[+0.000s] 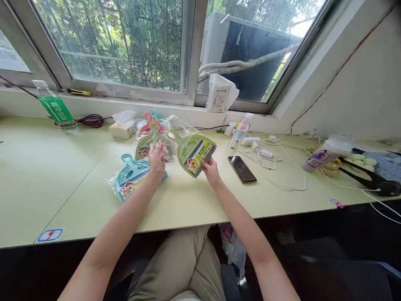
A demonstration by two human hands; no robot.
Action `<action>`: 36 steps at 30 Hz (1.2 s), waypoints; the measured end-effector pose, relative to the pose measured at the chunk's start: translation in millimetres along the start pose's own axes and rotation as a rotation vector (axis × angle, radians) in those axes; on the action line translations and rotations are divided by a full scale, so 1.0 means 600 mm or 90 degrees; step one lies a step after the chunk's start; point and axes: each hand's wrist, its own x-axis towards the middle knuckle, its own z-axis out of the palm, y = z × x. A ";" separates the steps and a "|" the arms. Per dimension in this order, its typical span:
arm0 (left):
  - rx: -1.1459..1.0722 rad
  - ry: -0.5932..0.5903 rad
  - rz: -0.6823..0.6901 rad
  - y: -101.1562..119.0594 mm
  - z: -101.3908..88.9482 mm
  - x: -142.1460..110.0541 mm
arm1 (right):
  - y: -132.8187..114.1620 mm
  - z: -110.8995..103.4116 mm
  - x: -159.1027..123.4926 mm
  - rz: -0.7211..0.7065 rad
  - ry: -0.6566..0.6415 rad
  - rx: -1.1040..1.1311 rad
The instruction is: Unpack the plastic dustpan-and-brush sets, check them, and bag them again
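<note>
My right hand (210, 170) grips the lower right edge of a green dustpan and brush set (191, 151), tilted above the table, with a yellow-green label and clear wrap trailing from its top. My left hand (157, 159) is raised in front of another green dustpan set (142, 147), its fingers stretched out; whether it touches that set's wrap I cannot tell. Partly under my left forearm lies a light blue dustpan set (127, 175) in plastic. Behind the green one are a pink dustpan (147, 121) and a teal dustpan handle (153, 113), mostly hidden.
A black phone (242, 169) lies right of my right hand, beside white chargers and cables (261, 154). Bottles (240, 131) (56, 108), a tissue pack (122, 128) and coiled wire (94, 121) are along the back. A plastic cup (326, 154) lies at the right.
</note>
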 end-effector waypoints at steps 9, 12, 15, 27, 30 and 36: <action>0.037 -0.228 -0.142 -0.027 0.011 -0.013 | -0.001 0.003 -0.005 0.004 0.002 -0.016; 0.048 -0.227 -0.154 -0.040 0.016 -0.024 | 0.000 0.004 -0.007 0.003 0.007 -0.011; 0.075 -0.237 -0.183 -0.040 0.018 -0.031 | -0.001 0.005 -0.008 -0.005 0.026 0.008; 0.138 -0.211 -0.181 -0.047 0.026 -0.050 | -0.021 0.014 -0.014 0.094 -0.043 0.014; 0.157 -0.269 -0.207 -0.043 0.026 -0.052 | -0.028 0.013 -0.015 0.130 -0.060 0.032; 0.127 -0.270 -0.209 -0.044 0.036 -0.065 | -0.027 0.016 -0.011 0.074 0.004 0.075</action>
